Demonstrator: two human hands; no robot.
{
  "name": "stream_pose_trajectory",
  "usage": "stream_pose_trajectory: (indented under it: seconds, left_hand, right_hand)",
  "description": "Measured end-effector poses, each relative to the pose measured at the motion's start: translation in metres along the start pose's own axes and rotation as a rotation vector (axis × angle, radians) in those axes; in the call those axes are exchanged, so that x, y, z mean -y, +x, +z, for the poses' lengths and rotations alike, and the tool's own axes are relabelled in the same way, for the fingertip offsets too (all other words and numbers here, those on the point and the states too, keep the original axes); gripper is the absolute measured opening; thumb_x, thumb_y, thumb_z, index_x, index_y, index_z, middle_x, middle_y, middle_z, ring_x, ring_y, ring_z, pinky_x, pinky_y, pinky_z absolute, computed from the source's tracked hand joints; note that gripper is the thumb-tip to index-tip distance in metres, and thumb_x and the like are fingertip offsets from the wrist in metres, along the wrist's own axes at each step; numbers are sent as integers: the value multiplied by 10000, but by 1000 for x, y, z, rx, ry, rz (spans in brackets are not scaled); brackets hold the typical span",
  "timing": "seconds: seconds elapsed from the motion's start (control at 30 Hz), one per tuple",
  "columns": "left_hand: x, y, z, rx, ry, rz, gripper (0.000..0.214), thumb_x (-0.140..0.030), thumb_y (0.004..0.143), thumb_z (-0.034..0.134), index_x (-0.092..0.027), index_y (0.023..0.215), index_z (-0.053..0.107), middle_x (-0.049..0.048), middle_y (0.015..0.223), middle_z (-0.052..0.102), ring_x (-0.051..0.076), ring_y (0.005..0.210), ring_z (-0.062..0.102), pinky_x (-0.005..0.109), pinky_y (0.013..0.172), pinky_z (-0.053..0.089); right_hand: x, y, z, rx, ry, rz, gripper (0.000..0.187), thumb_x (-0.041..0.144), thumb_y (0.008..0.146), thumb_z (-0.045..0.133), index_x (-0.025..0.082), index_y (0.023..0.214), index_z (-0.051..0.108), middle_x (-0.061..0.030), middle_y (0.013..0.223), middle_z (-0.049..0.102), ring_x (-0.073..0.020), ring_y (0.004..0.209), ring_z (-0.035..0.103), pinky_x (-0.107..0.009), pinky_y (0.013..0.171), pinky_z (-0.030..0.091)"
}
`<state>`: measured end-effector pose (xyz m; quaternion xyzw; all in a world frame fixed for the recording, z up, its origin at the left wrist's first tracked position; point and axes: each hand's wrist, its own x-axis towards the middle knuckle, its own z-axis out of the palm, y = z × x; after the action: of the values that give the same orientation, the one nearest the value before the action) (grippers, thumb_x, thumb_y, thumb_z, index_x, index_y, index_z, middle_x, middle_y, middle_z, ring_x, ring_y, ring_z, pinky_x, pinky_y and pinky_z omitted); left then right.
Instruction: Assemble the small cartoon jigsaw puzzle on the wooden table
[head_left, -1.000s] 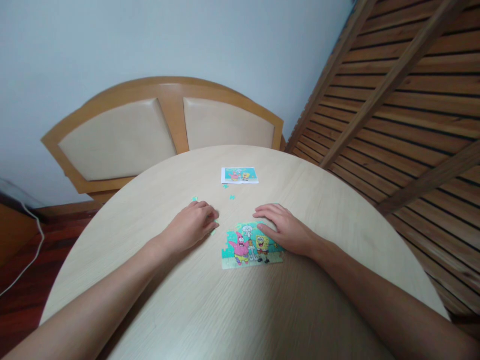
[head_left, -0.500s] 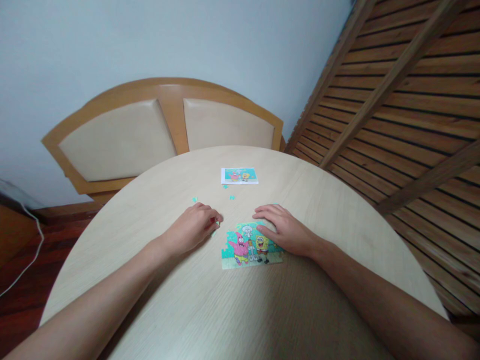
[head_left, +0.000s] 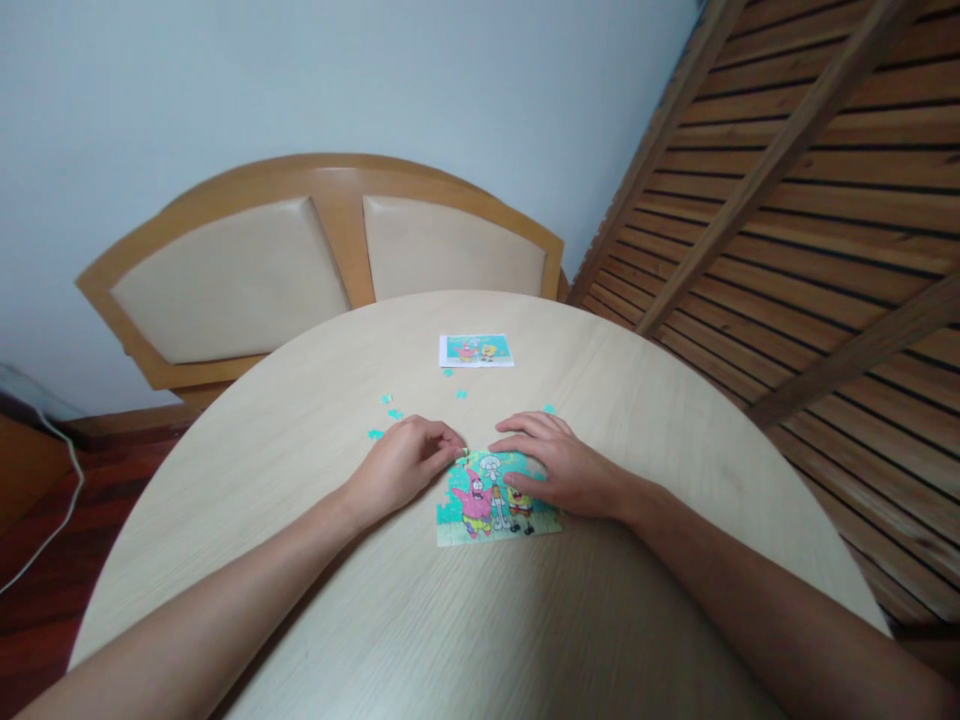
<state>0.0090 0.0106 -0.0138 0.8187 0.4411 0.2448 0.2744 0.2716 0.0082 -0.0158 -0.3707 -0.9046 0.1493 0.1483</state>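
A partly joined jigsaw puzzle (head_left: pixel 480 525) with a pink starfish and other cartoon figures lies flat on the table. My left hand (head_left: pixel 409 460) is at the puzzle's upper left edge, thumb and forefinger pinched on a small puzzle piece (head_left: pixel 463 455). Most of that piece is hidden by the fingertips. Over the puzzle's right side rests my right hand (head_left: pixel 559 465), palm down with fingers stretched out and apart, covering part of the picture. Loose teal pieces (head_left: pixel 376 434) lie just beyond my left hand.
On the round wooden table (head_left: pixel 300 600), a picture card (head_left: pixel 480 351) with the same figures lies beyond the puzzle. Several loose pieces (head_left: pixel 461 394) lie between. One piece (head_left: pixel 550 408) is behind my right hand. A padded bench back (head_left: pixel 341 180) and slatted wood (head_left: pixel 810 220) stand past the table.
My left hand has moved right with the small piece, to the puzzle's upper left edge. Loose pieces it covered now show. My right hand has shifted slightly left over the puzzle.
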Motion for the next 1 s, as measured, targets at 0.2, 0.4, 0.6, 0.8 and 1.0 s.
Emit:
stream_pose_trajectory:
  seconds: [0.2,0.4,0.6,0.8,1.0]
  left_hand:
    - [0,-1,2,7,19,15,195,-300,940,598,-196,883,753,28,814,758,170,724,649,298,727,490]
    - [0,-1,2,-1,62,56,207,-280,940,577,-191,872,752,30,789,736,171,746,625,292,740,464]
    - [-1,-1,3,-19,135,91,196,-269,921,598,-197,785,718,10,742,709,171,736,599,324,805,437]
    - [-1,-2,2,-6,165,94,177,-237,910,592,-200,781,708,8,767,712,179,773,600,345,837,426]
    - [1,-1,-2,-33,162,64,191,-265,957,568,-213,891,740,27,871,748,208,859,633,360,843,455]
  right_hand:
    - [1,0,0,0,8,0,358,433,930,650,273,1248,681,-112,1380,595,-316,1317,487,-578,1141,296]
    - [1,0,-1,22,13,-1,379,456,937,641,267,1264,671,-115,1391,583,-313,1322,481,-573,1142,289]
    - [1,0,-1,18,21,-6,343,423,961,612,262,1258,667,-112,1383,586,-301,1320,482,-562,1138,297]
    - [2,0,0,10,26,-13,299,360,992,553,256,1250,662,-109,1376,590,-288,1314,488,-547,1126,319]
    - [3,0,-2,7,20,-5,283,335,1000,536,262,1242,663,-109,1374,590,-282,1314,491,-551,1136,310]
